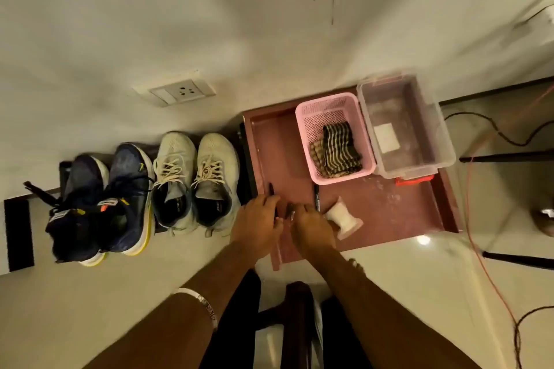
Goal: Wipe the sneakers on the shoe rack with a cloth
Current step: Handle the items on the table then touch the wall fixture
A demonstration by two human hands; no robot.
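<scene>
Two sneaker pairs side by side on the low black shoe rack (64, 169), toes to the wall: navy pair (102, 204) with yellow-white soles at left, white laced pair (195, 183) at right. Striped cloth (340, 147) lies folded in the pink basket (305, 117).

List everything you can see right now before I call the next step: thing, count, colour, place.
navy sneakers: 2, navy with yellow soles, left on the shoe rack
white sneakers: 2, off-white, right on the rack
table: 1, reddish-brown, right of the rack
pink basket: 1, on the table
striped cloth: 1, black and cream, in the basket
clear box: 1, right of the basket
markers: 2, black, table front
spool: 1, white, near the right hand
wall socket: 1, white
left hand: grips a marker
right hand: curled, contents unclear
</scene>
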